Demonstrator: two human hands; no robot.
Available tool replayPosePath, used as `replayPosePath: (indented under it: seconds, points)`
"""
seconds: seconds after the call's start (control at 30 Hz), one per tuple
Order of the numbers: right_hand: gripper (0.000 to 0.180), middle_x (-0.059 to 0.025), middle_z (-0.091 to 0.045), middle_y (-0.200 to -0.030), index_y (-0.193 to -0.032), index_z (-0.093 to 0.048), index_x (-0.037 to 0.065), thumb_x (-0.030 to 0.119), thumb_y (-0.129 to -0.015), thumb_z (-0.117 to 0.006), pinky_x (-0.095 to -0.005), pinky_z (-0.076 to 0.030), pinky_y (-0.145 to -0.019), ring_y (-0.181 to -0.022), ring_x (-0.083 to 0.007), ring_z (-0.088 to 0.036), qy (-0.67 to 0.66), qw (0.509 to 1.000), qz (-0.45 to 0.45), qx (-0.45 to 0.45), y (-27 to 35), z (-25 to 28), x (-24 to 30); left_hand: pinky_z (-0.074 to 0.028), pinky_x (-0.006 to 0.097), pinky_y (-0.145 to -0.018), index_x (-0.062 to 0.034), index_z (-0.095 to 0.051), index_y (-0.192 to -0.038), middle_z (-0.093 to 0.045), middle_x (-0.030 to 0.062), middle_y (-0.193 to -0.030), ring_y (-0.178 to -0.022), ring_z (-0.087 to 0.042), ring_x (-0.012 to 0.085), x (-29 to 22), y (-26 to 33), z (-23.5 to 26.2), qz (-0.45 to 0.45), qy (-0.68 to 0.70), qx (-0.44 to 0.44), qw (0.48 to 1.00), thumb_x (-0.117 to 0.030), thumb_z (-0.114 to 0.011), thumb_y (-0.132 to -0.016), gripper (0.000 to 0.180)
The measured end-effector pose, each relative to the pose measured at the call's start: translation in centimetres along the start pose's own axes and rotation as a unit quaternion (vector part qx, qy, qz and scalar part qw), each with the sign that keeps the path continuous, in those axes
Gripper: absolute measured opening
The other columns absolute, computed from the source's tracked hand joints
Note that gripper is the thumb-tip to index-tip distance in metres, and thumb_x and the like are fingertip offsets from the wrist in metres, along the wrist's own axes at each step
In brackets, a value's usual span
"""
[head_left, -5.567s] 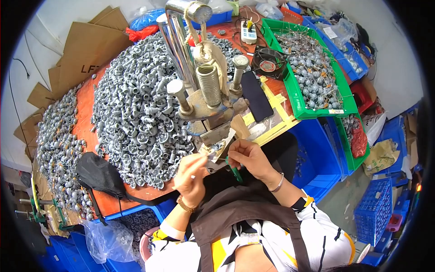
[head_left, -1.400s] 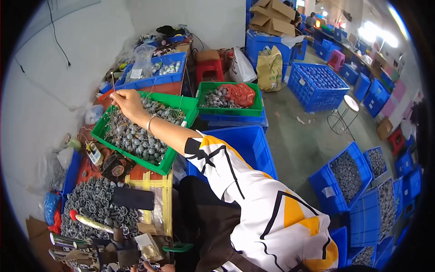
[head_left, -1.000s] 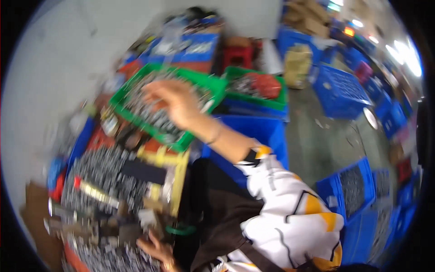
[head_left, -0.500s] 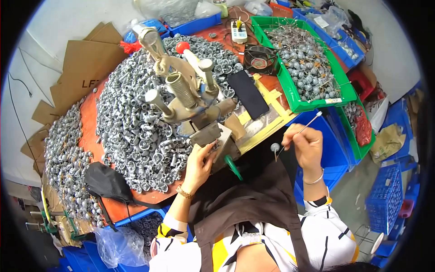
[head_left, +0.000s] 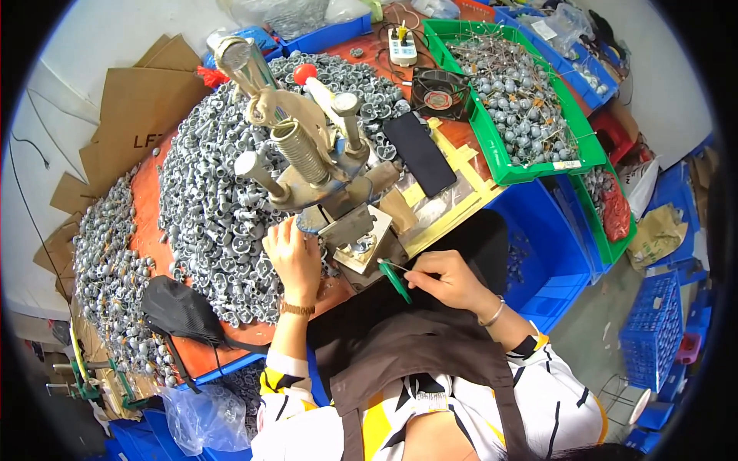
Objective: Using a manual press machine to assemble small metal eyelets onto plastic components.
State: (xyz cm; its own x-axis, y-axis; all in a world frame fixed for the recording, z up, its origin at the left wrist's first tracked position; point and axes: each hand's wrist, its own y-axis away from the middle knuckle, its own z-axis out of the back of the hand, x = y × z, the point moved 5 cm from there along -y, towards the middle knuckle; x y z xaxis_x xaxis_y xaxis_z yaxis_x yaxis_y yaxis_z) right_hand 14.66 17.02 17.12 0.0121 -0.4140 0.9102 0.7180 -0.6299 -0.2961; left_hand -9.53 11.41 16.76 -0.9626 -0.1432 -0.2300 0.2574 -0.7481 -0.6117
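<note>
The right hand (head_left: 450,280) pinches a thin wire with a green tool (head_left: 396,280) pointing far-left at the press base (head_left: 361,246), just beside it, while the left hand (head_left: 292,257) rests curled on the grey parts (head_left: 215,207), its grip hidden.

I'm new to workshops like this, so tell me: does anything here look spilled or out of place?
The grey metal parts lie in a loose heap straight on the orange table, spreading onto the cardboard at the left rather than sitting in a bin. The left hand rests at the heap's edge by the hand press.
</note>
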Motion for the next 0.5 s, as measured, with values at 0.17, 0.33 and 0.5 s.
replayPosePath:
  seconds: [0.17,0.33,0.5]
  points:
    - [0.028,-0.0153,-0.05,-0.06,-0.067,-0.053,-0.001,0.016,-0.088,-0.063,-0.0371,-0.037,-0.05,-0.051,-0.0259,-0.051,0.035,0.999,-0.018,0.008,-2.0,-2.8,-0.5,-0.049,0.026,-0.081,0.0,-0.061,-0.112,-0.064,0.005,-0.106,-0.09,-0.061,0.0115,-0.9,5.0,-1.2,0.339,0.637,0.032,0.691,0.004,-0.06,-0.089,0.023]
    - [0.03,-0.0076,-0.04,-0.053,-0.063,-0.05,0.0,0.011,-0.088,-0.063,-0.0302,-0.031,-0.046,-0.049,-0.0084,-0.033,-0.016,0.999,-0.051,-0.007,-2.9,-4.7,-0.3,-0.05,0.028,-0.086,0.0013,-0.057,-0.122,-0.064,0.0113,-0.115,-0.099,-0.062,0.0144,-2.3,6.4,-0.8,0.35,0.728,0.015,0.589,0.003,-0.061,-0.089,0.033]
    - [0.029,-0.0077,-0.044,-0.053,-0.064,-0.052,0.001,0.013,-0.086,-0.065,-0.0301,-0.034,-0.046,-0.05,-0.0082,-0.037,0.007,0.998,-0.066,-0.014,-2.4,-4.6,-0.5,-0.048,0.03,-0.091,0.0009,-0.056,-0.123,-0.063,0.0103,-0.116,-0.104,-0.061,0.0158,-2.1,6.1,-0.5,0.306,0.726,0.01,0.615,0.006,-0.059,-0.088,0.035]
